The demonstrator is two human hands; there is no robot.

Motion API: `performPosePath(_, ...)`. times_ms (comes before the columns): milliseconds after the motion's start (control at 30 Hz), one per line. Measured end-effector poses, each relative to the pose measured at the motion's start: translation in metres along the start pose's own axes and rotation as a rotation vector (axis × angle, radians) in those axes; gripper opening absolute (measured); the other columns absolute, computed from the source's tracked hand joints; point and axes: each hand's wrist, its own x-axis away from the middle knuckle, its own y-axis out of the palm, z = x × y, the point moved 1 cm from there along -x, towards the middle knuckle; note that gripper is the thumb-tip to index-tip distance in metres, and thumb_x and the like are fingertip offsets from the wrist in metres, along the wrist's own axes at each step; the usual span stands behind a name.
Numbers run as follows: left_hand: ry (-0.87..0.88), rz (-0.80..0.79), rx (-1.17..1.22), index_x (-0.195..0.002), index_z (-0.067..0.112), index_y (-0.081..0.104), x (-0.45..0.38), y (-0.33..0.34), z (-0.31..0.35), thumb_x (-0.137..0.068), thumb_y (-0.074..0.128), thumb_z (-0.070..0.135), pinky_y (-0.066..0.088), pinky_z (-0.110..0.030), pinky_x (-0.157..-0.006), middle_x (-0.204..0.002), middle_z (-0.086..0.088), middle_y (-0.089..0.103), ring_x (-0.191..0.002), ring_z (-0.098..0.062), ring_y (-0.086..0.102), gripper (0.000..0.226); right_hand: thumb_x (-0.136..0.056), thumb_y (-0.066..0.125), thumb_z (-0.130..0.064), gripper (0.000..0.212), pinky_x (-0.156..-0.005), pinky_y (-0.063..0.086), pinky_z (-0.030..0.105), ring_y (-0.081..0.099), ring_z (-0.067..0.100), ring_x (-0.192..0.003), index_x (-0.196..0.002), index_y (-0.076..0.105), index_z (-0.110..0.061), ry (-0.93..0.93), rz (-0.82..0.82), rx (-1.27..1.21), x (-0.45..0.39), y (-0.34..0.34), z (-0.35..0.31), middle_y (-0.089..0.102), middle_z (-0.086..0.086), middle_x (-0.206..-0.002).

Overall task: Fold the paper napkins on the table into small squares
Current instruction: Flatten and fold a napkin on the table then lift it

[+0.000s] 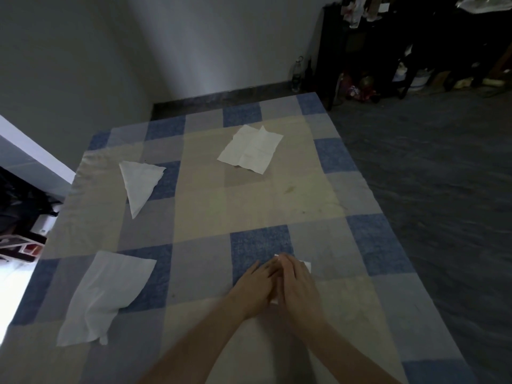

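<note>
Both hands sit together near the front of the table (360, 189), which is covered w/ a blue, grey & cream checked cloth. Left hand (256, 286) lies flat, palm down, fingers extended & pointing away from the person. Right hand (297, 284) is also flat & spread, palm down, just beside the left one, the two touching along the fingers. Both press on a small folded napkin (307, 266); only its white corners show: one past the right hand's knuckles, a sliver at the fingertips, another bit at the near edge betw. the hands. Its folded shape can't be told, mostly covered.

Three other paper napkins lie on the cloth, well apart from the hands. Crumpled napkin (108, 295) at front left, loosely spread, wrinkled, near the table's left edge. Triangular napkin (140, 184) further back on the left, folded to a point aimed toward the person. Open napkin (250, 149) at the far centre, flat, creased, one corner flipped up.

Dark shelf w/ clutter (388, 51) stands beyond the table at back right; a clear bottle (297, 74) stands on the floor by the wall.
</note>
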Motion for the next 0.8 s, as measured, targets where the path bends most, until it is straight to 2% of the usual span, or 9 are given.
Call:
performPosePath(67, 0.004, -0.014, 0.012, -0.152, 0.026, 0.017, -0.001, -0.003, -0.001, -0.096, 0.046, 0.025, 0.011, -0.039, -0.120, -0.161, 0.010, 0.010, -0.147, -0.012, 0.011, 0.063, -0.103, 0.017, -0.038, 0.055, -0.104, 0.044, 0.039, 0.049, 0.023, -0.128, -0.141, 0.040, -0.007, 0.042, -0.073, 0.024, -0.002, 0.011, 0.007, 0.050, 0.011, -0.141)
performPosePath(133, -0.008, -0.057, -0.012, -0.153, 0.029, 0.011, 0.000, -0.005, -0.005, -0.099, 0.041, 0.034, 0.010, -0.041, -0.120, -0.161, 0.012, 0.004, -0.147, -0.010, 0.006, 0.062, -0.102, 0.012, -0.044, 0.060, -0.113, 0.029, 0.039, 0.038, 0.021, -0.138, -0.148, 0.030, -0.010, 0.062, -0.156, 0.096, 0.005, 0.018, 0.022, 0.037, 0.007, -0.152)
performPosePath(267, -0.013, -0.136, -0.075, -0.151, 0.035, -0.004, 0.003, -0.009, -0.009, -0.102, 0.032, 0.044, -0.005, -0.042, -0.118, -0.159, 0.018, -0.012, -0.146, -0.004, -0.013, 0.062, -0.100, 0.016, -0.047, 0.061, -0.115, 0.014, 0.039, 0.025, 0.016, -0.144, -0.150, 0.025, -0.013, 0.034, -0.253, 0.258, 0.017, 0.016, 0.044, 0.026, 0.003, -0.158)
performPosePath(400, 0.003, -0.178, -0.087, -0.151, 0.037, -0.010, 0.004, -0.012, -0.009, -0.102, 0.033, 0.040, -0.008, -0.043, -0.117, -0.158, 0.018, -0.015, -0.145, -0.005, -0.015, 0.065, -0.099, 0.016, -0.052, 0.065, -0.116, -0.001, 0.036, 0.019, 0.015, -0.144, -0.150, 0.026, -0.012, 0.132, -0.283, 0.289, 0.020, 0.009, 0.046, 0.024, 0.000, -0.157)
performPosePath(600, -0.059, -0.111, -0.112, -0.152, 0.029, -0.009, 0.015, -0.008, -0.001, -0.105, 0.023, 0.029, -0.006, -0.044, -0.120, -0.158, 0.014, -0.018, -0.145, -0.008, -0.018, 0.056, -0.098, 0.012, -0.051, 0.067, -0.114, 0.002, 0.037, 0.021, 0.017, -0.142, -0.147, 0.034, -0.010, 0.144, -0.326, 0.305, 0.019, 0.002, 0.044, 0.035, 0.003, -0.154)
performPosePath(700, -0.156, -0.034, -0.089, -0.152, 0.027, -0.010, 0.022, 0.006, -0.001, -0.104, 0.016, 0.034, -0.003, -0.046, -0.120, -0.158, 0.014, -0.018, -0.144, -0.011, -0.022, 0.056, -0.098, 0.012, -0.053, 0.068, -0.113, 0.011, 0.040, 0.017, 0.017, -0.143, -0.149, 0.031, -0.012, 0.155, -0.350, 0.337, 0.018, 0.006, 0.047, 0.030, 0.003, -0.156)
performPosePath(800, -0.150, -0.034, -0.183, -0.153, 0.020, -0.009, 0.021, 0.003, 0.000, -0.103, 0.021, 0.029, -0.006, -0.049, -0.118, -0.160, 0.007, -0.016, -0.145, -0.015, -0.022, 0.059, -0.097, 0.012, -0.053, 0.068, -0.112, 0.013, 0.042, 0.016, 0.017, -0.144, -0.149, 0.028, -0.013, 0.154, -0.345, 0.335, 0.018, 0.008, 0.049, 0.029, 0.003, -0.157)
